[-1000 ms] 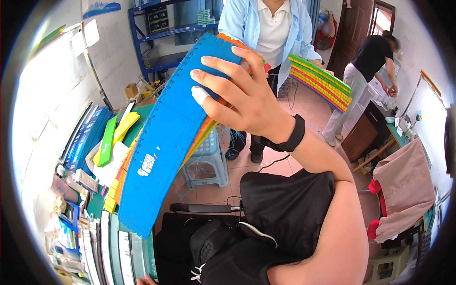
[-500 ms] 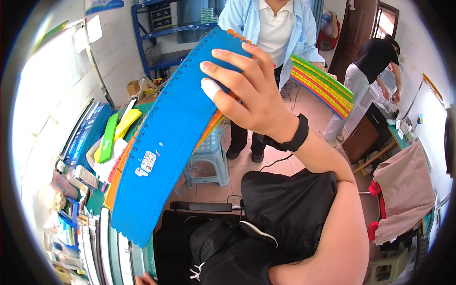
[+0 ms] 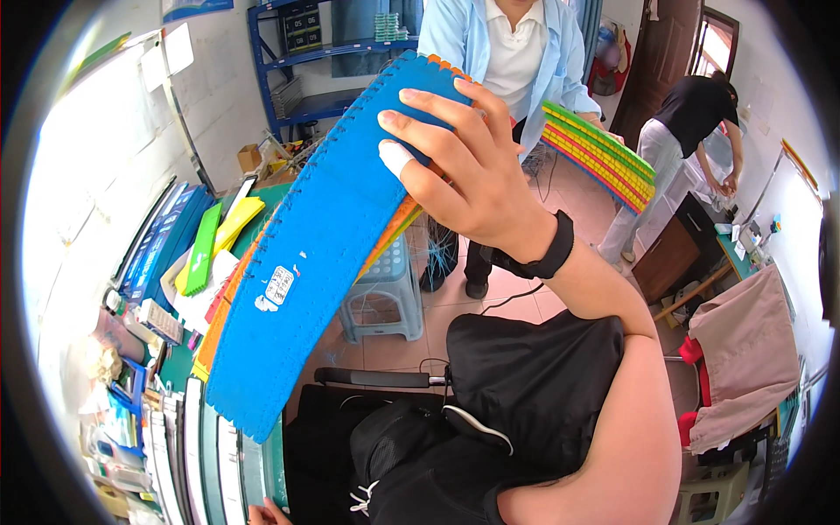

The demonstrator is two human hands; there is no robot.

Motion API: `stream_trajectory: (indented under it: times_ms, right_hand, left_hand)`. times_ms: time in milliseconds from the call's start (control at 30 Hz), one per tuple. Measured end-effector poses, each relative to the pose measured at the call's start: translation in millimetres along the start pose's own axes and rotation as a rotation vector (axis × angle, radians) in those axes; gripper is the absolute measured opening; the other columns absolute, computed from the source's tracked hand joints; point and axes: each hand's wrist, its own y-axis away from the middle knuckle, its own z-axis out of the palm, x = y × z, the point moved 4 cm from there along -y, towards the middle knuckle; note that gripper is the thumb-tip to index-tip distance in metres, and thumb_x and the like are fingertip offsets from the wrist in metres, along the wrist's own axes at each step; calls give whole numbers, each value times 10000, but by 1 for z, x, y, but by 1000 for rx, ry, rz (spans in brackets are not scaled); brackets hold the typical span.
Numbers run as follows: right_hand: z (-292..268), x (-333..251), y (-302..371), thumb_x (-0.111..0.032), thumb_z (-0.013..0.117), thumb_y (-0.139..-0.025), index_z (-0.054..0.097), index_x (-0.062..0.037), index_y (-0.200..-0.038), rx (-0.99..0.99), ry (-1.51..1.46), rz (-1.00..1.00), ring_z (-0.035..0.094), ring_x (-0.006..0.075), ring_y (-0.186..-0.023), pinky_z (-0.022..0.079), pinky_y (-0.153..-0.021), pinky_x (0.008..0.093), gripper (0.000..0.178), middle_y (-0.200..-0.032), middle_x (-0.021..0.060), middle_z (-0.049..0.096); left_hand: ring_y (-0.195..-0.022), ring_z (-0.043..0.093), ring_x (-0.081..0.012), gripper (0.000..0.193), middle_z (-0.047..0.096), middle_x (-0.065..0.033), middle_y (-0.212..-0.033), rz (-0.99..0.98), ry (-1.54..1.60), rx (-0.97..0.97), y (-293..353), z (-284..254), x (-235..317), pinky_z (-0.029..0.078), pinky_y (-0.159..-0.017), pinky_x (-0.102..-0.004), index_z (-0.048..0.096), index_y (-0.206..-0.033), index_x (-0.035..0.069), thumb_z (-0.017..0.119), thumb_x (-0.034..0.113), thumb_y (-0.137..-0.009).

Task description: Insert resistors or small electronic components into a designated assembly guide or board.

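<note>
A bundle of long strips with notched ends rests in my right hand (image 3: 472, 175); its top strip is a blue strip (image 3: 306, 236) with a small white label and stitch-like dark marks along one edge. Orange and yellow layers show beneath it. My fingers lie across the blue face near its upper end, one fingertip wrapped in white, and the thumb is hidden behind. The bundle slants down to the left, its lower end over the table. Of my left hand (image 3: 266, 512), only a few fingers appear at the lower edge, beside the green table; their grip is hidden.
A person in a light blue shirt (image 3: 569, 52) stands opposite, near a bundle of green, yellow and red strips (image 3: 604, 157). Below my bundle is a grey-blue stool (image 3: 382, 297). The left table carries green strips (image 3: 203, 249), folders and boxes. Another person (image 3: 691, 114) bends at right.
The bundle in my right hand has shifted slightly right, and its lower end has risen a little. My left hand stays at the lower edge.
</note>
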Motion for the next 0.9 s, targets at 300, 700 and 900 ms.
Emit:
stream_trajectory:
  times_ms: [300,700,900]
  right_hand:
    - [-1,0,1,-141,733,-814,589,-167,-1026,13,-1,11,631,247,-1157,439,-1008,553,257,-1194,15,657]
    - [-2,-2,-2,-139,733,-815,587,-172,-1016,29,-21,5,633,238,-1149,438,-1004,550,251,-1182,6,663]
    - [-2,-1,-1,-141,734,-823,584,-174,-1024,10,-15,5,629,242,-1164,433,-1012,554,253,-1191,9,661]
  left_hand:
    - [-515,426,-204,297,525,-103,-579,-24,-1,-38,-1,0,1,406,-519,-356,543,-696,34,729,144,-900]
    - [-515,476,-235,271,556,-114,-590,-29,0,-35,1,0,-2,419,-525,-381,559,-698,33,739,130,-876]
    - [-513,457,-228,266,535,-107,-582,-19,-18,-23,0,-1,3,410,-521,-376,558,-697,41,732,123,-880]
